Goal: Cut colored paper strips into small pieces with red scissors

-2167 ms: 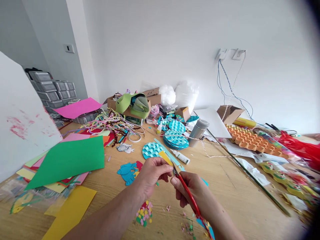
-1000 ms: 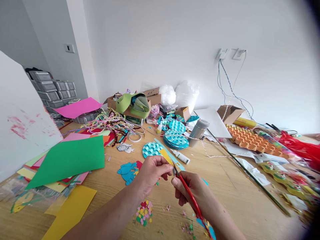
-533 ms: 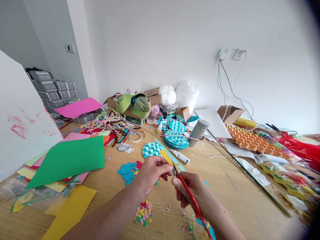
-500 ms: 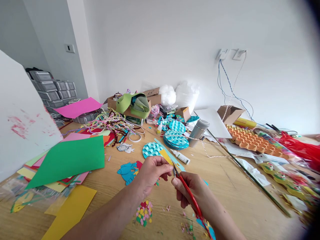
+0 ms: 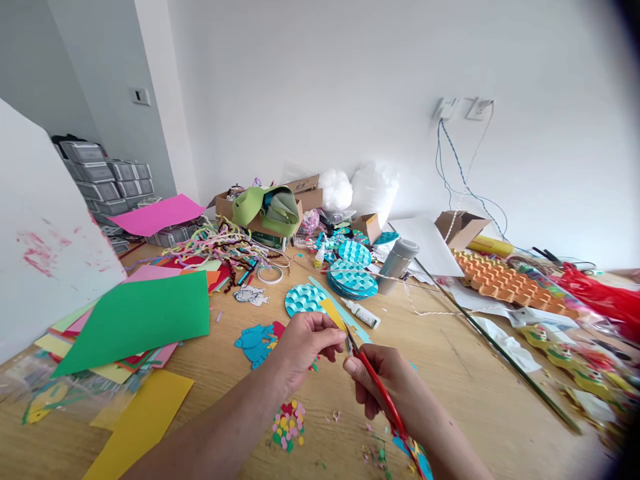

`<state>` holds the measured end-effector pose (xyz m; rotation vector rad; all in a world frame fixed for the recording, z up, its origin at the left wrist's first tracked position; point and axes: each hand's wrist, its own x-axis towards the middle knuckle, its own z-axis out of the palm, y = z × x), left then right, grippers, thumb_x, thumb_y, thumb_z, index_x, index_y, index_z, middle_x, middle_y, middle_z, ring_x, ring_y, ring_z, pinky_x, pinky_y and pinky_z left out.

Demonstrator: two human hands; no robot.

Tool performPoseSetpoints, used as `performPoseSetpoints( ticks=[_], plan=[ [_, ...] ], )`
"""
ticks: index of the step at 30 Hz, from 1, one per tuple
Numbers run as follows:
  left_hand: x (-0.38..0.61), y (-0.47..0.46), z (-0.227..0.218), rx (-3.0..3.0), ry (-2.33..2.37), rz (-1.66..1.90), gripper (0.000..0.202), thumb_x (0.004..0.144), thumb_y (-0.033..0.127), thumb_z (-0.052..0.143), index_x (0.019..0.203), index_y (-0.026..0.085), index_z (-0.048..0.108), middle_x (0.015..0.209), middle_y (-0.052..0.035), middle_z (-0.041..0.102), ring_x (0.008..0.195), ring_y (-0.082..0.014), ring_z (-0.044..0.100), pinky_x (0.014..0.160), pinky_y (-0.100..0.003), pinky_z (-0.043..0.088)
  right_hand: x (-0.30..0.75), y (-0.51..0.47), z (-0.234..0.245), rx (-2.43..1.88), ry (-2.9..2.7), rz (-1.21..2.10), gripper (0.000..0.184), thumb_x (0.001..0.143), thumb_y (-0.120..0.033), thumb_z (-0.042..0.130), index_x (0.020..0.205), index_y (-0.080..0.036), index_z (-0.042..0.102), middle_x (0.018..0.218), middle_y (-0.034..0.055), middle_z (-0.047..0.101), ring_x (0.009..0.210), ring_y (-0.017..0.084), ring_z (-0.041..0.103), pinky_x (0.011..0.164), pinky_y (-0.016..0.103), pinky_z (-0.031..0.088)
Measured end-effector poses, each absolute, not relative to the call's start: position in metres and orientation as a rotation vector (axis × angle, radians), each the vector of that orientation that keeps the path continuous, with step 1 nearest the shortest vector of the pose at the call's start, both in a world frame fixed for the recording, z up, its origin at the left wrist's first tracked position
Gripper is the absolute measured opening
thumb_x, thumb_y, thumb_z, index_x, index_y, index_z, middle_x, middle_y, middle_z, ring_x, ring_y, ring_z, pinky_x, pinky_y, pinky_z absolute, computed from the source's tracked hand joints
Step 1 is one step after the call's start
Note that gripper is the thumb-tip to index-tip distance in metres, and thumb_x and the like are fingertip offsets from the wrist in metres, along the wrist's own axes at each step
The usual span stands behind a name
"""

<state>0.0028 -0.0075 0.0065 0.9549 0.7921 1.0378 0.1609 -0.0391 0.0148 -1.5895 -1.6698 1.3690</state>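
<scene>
My left hand (image 5: 311, 345) pinches a narrow strip of yellow paper (image 5: 332, 312) over the middle of the table. Red-handled scissors (image 5: 383, 387) are in my right hand (image 5: 387, 380), their blades at the strip beside my left fingertips. How far the blades are parted is hard to see. Below my hands lies a small heap of coloured paper dots (image 5: 289, 425). Blue paper fish cutouts (image 5: 256, 343) rest left of my left hand. Just beyond the strip are a round blue wave-patterned disc (image 5: 303, 299) and a white glue bottle (image 5: 364, 314).
Green paper (image 5: 145, 313) tops a stack of coloured sheets at left, with yellow paper (image 5: 145, 420) nearer me. A grey flask (image 5: 397, 263) stands behind the glue. A long green stick (image 5: 500, 350) crosses the right side, near an orange egg tray (image 5: 510, 280). Pipe cleaners (image 5: 220, 243) lie at the back left.
Almost nothing differs. Both hands, the yellow strip and the scissors stay in nearly the same place.
</scene>
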Motion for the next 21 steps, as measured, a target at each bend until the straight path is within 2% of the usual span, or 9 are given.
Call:
performPoseSetpoints(
  ticks=[21],
  plan=[
    [-0.0041, -0.0055, 0.01, 1.036, 0.764, 0.94, 0.016, 0.061, 0.025, 0.069, 0.063, 0.013, 0.059, 0.053, 0.0019, 0.056, 0.048, -0.0073, 0.048, 0.05, -0.021, 0.038, 0.1639, -0.0403, 0.0166, -1.561, -1.725, 1.399, 0.049, 0.071, -0.063, 0.063, 0.065, -0.017, 0.046, 0.048, -0.0038, 0.056, 0.037, 0.009, 0.055, 0.035, 0.016, 0.033]
  ],
)
